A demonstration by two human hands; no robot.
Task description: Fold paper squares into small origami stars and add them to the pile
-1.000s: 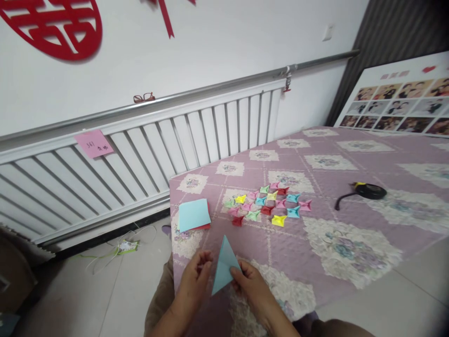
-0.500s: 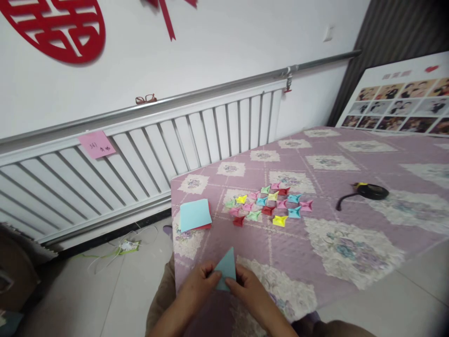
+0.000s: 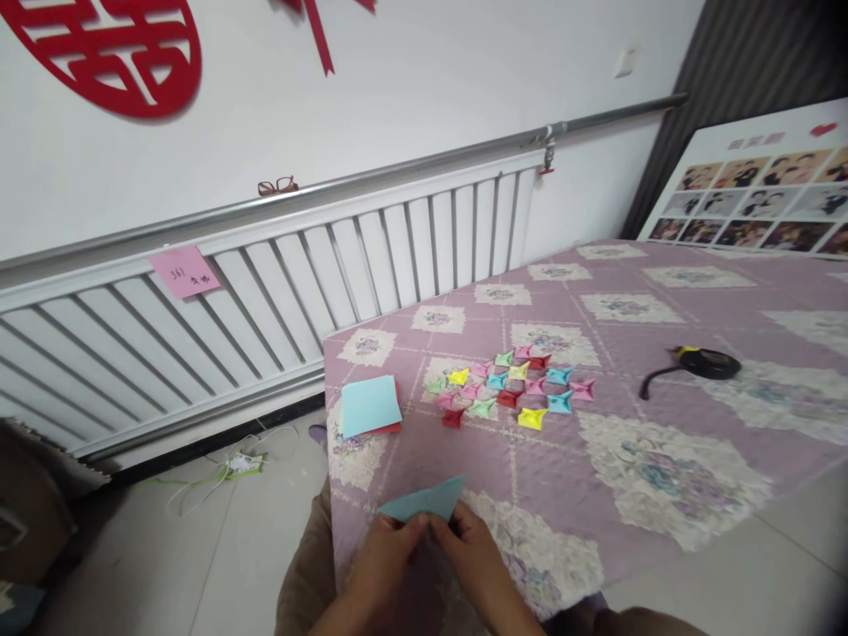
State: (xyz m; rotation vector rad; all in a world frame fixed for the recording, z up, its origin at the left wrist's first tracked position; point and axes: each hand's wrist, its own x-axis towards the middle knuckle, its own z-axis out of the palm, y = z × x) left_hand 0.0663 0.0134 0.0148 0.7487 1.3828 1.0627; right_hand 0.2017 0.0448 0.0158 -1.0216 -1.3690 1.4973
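Observation:
A folded light-blue sheet of paper [image 3: 427, 501] is pinched between both hands over the near edge of the table. My left hand [image 3: 396, 543] grips its lower left part, thumb on the near side. On the lower right, my right hand [image 3: 462, 539] closes on the same paper, the two thumbs almost touching. Beyond them lies a group of small folded paper boats [image 3: 508, 399] in pink, red, yellow, green and blue, set in rough rows. Left of these sits a stack of square paper [image 3: 372, 406], light blue on top with red showing beneath.
A purple floral cloth covers the table [image 3: 450, 450]. A black tape measure [image 3: 708, 362] with a strap lies at the right. Behind stands a white radiator [image 3: 390, 247] with a pink note [image 3: 184, 271]. A photo board [image 3: 761, 190] leans at the back right.
The blue paper has turned from an upright triangle to a wider, flatter shape with its point toward the right. Both hands have drawn closer together beneath it.

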